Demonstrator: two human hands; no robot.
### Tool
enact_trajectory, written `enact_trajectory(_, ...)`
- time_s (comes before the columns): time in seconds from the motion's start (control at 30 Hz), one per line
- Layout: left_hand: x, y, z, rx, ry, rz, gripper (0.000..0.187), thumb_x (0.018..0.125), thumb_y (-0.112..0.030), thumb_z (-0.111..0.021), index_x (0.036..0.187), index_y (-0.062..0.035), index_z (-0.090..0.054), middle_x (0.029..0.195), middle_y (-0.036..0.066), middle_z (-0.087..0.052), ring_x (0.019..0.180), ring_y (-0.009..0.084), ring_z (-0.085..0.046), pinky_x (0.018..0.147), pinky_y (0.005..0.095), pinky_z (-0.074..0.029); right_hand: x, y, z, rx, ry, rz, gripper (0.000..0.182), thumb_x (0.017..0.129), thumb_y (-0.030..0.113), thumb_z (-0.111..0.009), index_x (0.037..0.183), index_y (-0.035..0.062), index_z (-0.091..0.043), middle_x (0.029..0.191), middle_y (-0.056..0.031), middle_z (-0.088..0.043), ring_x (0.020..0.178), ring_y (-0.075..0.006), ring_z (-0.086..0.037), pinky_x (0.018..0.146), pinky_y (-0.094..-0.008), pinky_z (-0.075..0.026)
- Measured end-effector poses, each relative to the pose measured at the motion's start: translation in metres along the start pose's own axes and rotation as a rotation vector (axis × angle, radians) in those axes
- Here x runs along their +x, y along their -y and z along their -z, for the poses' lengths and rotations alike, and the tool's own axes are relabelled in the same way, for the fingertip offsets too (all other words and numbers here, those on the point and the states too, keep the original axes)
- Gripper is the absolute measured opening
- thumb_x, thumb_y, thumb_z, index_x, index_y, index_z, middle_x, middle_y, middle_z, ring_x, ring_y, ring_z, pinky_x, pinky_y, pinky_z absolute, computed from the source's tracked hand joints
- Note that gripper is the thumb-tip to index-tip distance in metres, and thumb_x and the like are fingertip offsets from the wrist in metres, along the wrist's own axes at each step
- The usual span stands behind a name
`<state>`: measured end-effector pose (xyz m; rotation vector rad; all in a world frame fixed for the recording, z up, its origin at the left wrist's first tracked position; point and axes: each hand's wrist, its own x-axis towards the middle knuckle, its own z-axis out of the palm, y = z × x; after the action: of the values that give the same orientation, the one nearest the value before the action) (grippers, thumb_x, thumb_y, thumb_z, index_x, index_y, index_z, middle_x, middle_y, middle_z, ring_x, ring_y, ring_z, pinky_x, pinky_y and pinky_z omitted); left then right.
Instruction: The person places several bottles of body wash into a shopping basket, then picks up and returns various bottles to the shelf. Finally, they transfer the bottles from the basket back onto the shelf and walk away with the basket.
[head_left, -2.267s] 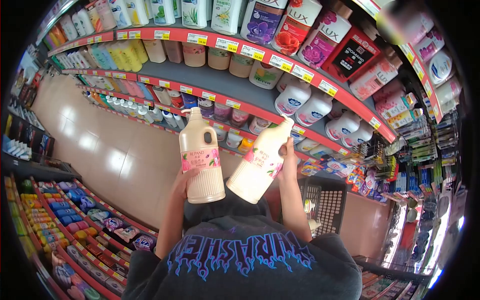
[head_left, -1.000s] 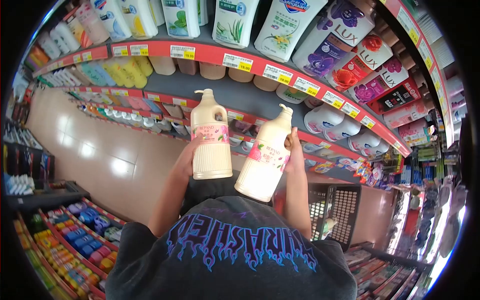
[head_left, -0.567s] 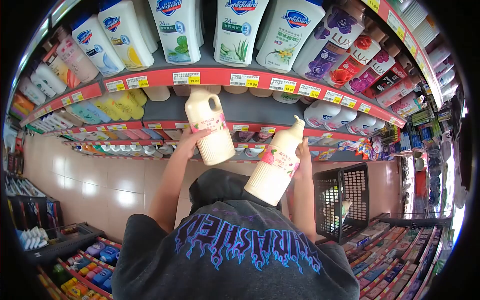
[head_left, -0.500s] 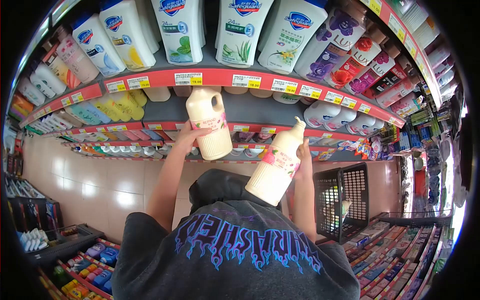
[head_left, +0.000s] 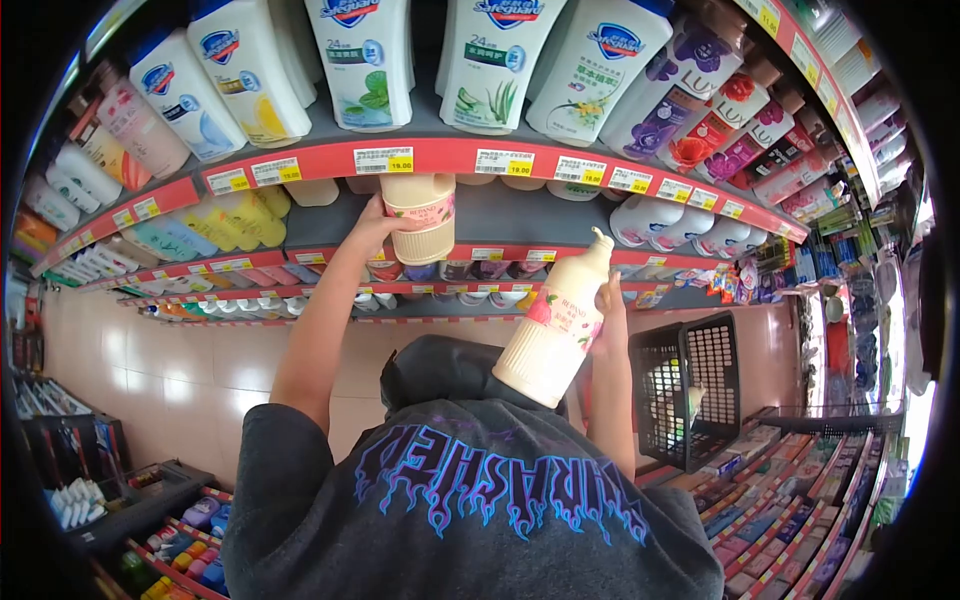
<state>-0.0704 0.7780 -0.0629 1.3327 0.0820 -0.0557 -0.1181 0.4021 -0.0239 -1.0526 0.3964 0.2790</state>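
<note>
My left hand [head_left: 374,226] is wrapped round the left side of a cream bottle [head_left: 423,243] with a pink floral label. That bottle is upright at the second shelf, its top hidden under the edge of the shelf above. In my right hand [head_left: 609,318] is another cream bottle [head_left: 543,350] with a pump top and a pink label. It leans with its pump toward the upper right, in front of my chest. The fingers of my right hand are partly behind it.
White Safeguard bottles [head_left: 365,75] and purple and red Lux bottles [head_left: 672,85] line the upper shelf. Yellow bottles [head_left: 236,222] stand lower left. A black basket [head_left: 713,385] with items inside is at my right. Low product racks stand on both sides behind me.
My left hand has moved up and forward with its bottle, whose handle and top are now mostly under the upper shelf edge. The pump bottle has stayed nearly in place in my right hand.
</note>
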Motion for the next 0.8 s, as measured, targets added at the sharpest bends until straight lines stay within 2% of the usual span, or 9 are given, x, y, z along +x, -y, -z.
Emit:
enact_trajectory(0.33, 0.027, 0.009, 0.013, 0.021, -0.012, -0.016, 0.069, 0.059, 0.004, -0.070, 0.121, -0.0032, -0.040, 0.117, 0.007, -0.051, 0.112, 0.0190, -0.048, 0.095, 0.0317, -0.037, -0.003, -0.004, 0.010, 0.029, -0.056, 0.026, 0.067, 0.086, 0.054, -0.045, 0.123, -0.0017, -0.040, 0.116, -0.0171, -0.049, 0.106, -0.0252, -0.053, 0.087, -0.0381, -0.045)
enact_trajectory(0.4, 0.031, 0.014, 0.018, 0.017, 0.018, -0.022, 0.068, 0.060, 0.003, -0.070, 0.121, -0.0033, -0.040, 0.117, 0.007, -0.052, 0.111, 0.0190, -0.048, 0.095, 0.0318, -0.036, -0.011, -0.003, 0.002, 0.075, -0.107, 0.018, 0.051, 0.087, 0.052, -0.045, 0.104, 0.0044, -0.039, 0.097, -0.0093, -0.043, 0.088, -0.0185, -0.048, 0.075, -0.0325, -0.043)
enact_trajectory(0.43, 0.035, 0.018, 0.021, 0.027, 0.004, -0.025, 0.067, 0.061, 0.002, -0.070, 0.122, -0.0033, -0.040, 0.116, 0.007, -0.052, 0.111, 0.0191, -0.048, 0.095, 0.0317, -0.036, -0.015, 0.000, -0.008, 0.113, -0.144, 0.018, 0.040, 0.088, 0.049, -0.046, 0.084, 0.0104, -0.038, 0.077, -0.0015, -0.038, 0.070, -0.0118, -0.044, 0.063, -0.0268, -0.041)
enact_trajectory(0.53, 0.045, 0.022, 0.028, 0.043, -0.019, 0.008, 0.067, 0.061, 0.003, -0.070, 0.121, -0.0030, -0.041, 0.116, 0.007, -0.053, 0.110, 0.0192, -0.049, 0.095, 0.0315, -0.036, -0.017, 0.001, -0.011, 0.142, -0.154, 0.023, 0.038, 0.088, 0.048, -0.046, 0.075, 0.0129, -0.046, 0.059, 0.0060, -0.035, 0.054, -0.0053, -0.044, 0.054, -0.0216, -0.042)
enact_trajectory(0.67, 0.046, 0.009, 0.027, 0.096, 0.044, 0.037, 0.063, 0.061, 0.005, -0.069, 0.119, -0.0023, -0.045, 0.116, 0.007, -0.053, 0.111, 0.0191, -0.049, 0.097, 0.0320, -0.035, -0.019, 0.001, -0.007, 0.124, -0.141, 0.018, 0.042, 0.088, 0.050, -0.045, 0.090, 0.0080, -0.052, 0.060, 0.0054, -0.040, 0.058, -0.0061, -0.049, 0.057, -0.0222, -0.045)
enact_trajectory(0.77, 0.042, 0.011, 0.032, 0.104, 0.068, 0.072, 0.064, 0.061, 0.005, -0.068, 0.121, -0.0014, -0.044, 0.120, 0.008, -0.051, 0.113, 0.0197, -0.046, 0.099, 0.0320, -0.033, -0.018, -0.002, 0.000, 0.098, -0.155, 0.013, 0.045, 0.088, 0.050, -0.045, 0.094, 0.0064, -0.053, 0.061, 0.0052, -0.042, 0.060, -0.0063, -0.051, 0.058, -0.0225, -0.046)
enact_trajectory(0.8, 0.040, 0.007, 0.033, 0.122, 0.080, 0.080, 0.065, 0.061, 0.004, -0.068, 0.121, -0.0013, -0.044, 0.120, 0.008, -0.050, 0.114, 0.0198, -0.046, 0.099, 0.0321, -0.033, -0.017, -0.002, 0.002, 0.093, -0.141, 0.011, 0.046, 0.088, 0.050, -0.044, 0.098, 0.0052, -0.052, 0.069, 0.0021, -0.044, 0.066, -0.0089, -0.052, 0.063, -0.0249, -0.046)
